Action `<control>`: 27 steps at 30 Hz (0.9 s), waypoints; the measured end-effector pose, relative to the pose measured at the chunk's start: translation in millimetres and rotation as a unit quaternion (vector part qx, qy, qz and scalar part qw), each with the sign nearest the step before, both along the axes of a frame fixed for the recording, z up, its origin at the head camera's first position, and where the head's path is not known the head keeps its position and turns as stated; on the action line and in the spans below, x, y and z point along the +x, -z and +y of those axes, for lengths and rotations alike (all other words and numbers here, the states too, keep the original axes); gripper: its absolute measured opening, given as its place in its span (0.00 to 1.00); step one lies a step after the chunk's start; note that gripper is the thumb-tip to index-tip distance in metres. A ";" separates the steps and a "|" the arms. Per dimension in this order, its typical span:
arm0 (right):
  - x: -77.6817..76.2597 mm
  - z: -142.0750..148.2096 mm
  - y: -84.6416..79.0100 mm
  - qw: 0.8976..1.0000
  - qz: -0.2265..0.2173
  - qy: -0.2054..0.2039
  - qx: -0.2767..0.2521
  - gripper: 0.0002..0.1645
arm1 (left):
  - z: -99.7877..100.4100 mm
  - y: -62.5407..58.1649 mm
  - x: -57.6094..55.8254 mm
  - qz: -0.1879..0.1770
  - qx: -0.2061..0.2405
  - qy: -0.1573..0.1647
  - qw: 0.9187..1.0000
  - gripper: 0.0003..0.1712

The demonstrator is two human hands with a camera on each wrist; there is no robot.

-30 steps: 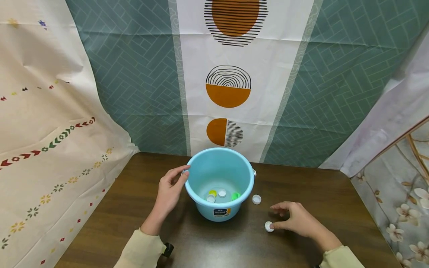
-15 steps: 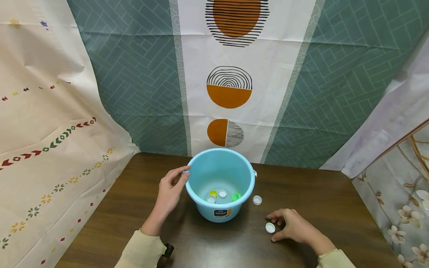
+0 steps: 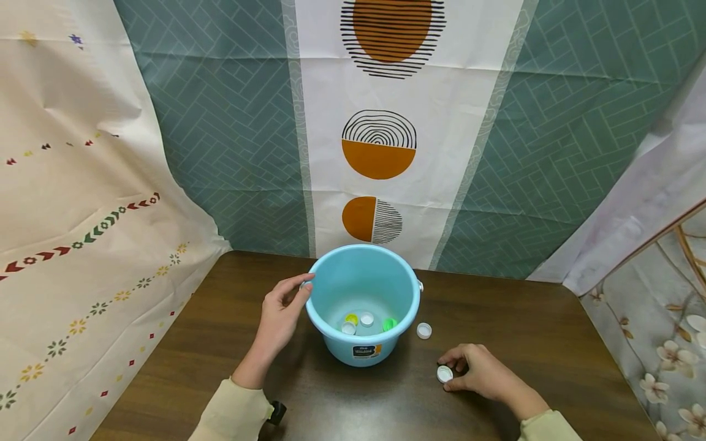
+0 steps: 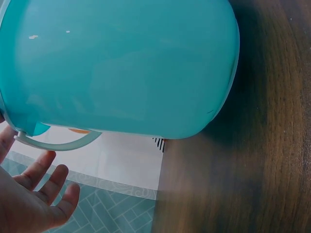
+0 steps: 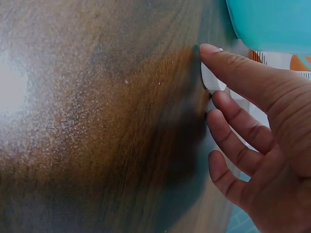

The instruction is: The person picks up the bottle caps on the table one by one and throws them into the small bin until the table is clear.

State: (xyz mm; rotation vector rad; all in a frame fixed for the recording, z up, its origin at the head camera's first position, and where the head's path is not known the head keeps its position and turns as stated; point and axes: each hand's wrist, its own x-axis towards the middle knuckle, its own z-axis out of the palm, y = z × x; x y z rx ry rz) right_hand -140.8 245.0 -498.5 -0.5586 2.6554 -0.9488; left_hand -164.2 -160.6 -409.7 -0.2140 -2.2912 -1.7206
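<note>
A light blue bucket [image 3: 361, 352] stands upright on the brown table, holding several white, yellow and green bottle caps. At its left rim, my left hand [image 3: 278, 312] grips the edge between thumb and forefinger. The left wrist view shows the other fingers of the left hand [image 4: 41, 194] spread below the bucket's pale handle [image 4: 60, 144]. My right hand [image 3: 485, 370] rests at the table surface, thumb and fingertips around a white bottle cap [image 3: 444, 374]. In the right wrist view, the thumb partly covers that ridged cap [image 5: 211, 81]. A second white cap [image 3: 424, 331] lies right of the bucket.
The wooden table [image 3: 342, 404] spreads around the bucket. Behind it hangs a green and white patterned cloth [image 3: 237, 153]. A cream embroidered cloth [image 3: 110, 245] borders the left side, and a flowered cloth [image 3: 656, 349] the right.
My right thumb first lay on the near cap, then came off it; now thumb and fingertips have closed in around its edges. The left hand and bucket have stayed in place.
</note>
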 end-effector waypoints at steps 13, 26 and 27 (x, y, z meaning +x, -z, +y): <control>-1.4 5.4 -6.5 1.000 0.011 0.008 -0.006 0.16 | 0.0 -1.2 1.3 0.006 -0.002 -0.002 1.000 0.17; -14.0 17.7 -27.4 0.996 0.044 0.075 -0.012 0.17 | -6.2 28.2 -16.2 0.014 -0.003 -0.005 1.000 0.17; -14.8 18.2 -29.6 0.995 0.050 0.082 -0.013 0.17 | -6.4 29.5 -16.9 0.015 -0.002 -0.006 1.000 0.17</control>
